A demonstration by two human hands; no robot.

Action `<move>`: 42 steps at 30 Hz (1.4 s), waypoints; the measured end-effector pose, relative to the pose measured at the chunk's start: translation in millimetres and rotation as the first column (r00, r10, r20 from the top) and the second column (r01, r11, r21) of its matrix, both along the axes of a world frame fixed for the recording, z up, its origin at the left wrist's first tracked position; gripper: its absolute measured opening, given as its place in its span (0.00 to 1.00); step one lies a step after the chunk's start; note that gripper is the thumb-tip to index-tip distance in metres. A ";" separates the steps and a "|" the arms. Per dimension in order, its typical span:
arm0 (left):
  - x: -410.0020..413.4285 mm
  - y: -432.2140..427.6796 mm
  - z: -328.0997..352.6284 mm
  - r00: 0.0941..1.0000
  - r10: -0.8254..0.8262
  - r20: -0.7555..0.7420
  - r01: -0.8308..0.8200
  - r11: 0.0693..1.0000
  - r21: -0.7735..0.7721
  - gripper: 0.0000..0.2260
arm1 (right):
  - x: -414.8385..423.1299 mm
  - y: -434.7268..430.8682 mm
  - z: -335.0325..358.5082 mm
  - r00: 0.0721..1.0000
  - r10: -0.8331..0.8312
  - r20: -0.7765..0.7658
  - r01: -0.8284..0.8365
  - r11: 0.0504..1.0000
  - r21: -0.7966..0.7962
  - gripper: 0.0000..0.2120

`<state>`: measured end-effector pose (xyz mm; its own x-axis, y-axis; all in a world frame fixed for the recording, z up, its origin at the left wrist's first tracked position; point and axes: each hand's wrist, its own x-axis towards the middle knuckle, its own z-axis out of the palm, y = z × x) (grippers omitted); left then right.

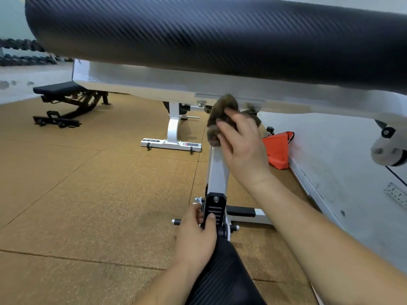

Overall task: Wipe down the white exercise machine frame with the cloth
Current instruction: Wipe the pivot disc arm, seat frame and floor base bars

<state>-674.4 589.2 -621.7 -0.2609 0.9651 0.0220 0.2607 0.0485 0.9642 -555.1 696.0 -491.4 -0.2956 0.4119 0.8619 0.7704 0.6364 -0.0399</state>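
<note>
right hand (pixel 241 148), flat-fingered, presses the cloth (pixel 221 108) to the white frame (pixel 217 170) (under the pad (pixel 220 40)); left hand (pixel 195 235) grips the bracket (pixel 214 205).

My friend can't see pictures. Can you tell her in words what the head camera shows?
A person's right hand presses a brown cloth against the white frame post, just under a long black pad. Their left hand grips the black bracket lower on the post, above a tan gym floor.
</note>
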 end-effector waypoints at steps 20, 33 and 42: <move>-1.3 2.9 0.4 0.995 0.034 0.091 -0.030 0.999 -0.044 0.18 | 7.6 -0.1 -23.2 0.995 -0.095 0.041 0.094 0.995 0.040 0.13; -1.3 2.8 1.7 0.997 0.009 0.073 -0.008 1.000 -0.016 0.16 | 9.2 8.0 9.6 0.995 -0.090 -0.030 0.089 0.995 -0.035 0.11; -2.4 9.4 -9.3 0.986 -0.079 -0.144 0.080 0.997 -0.002 0.15 | 21.0 -9.3 -103.9 0.997 0.026 0.072 -0.012 0.981 -0.192 0.19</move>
<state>-676.8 598.6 -631.1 -0.1774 0.9825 0.0574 0.3994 0.0186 0.9166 -534.2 686.7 -595.3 -0.3647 0.5608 0.7433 0.7637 0.6369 -0.1058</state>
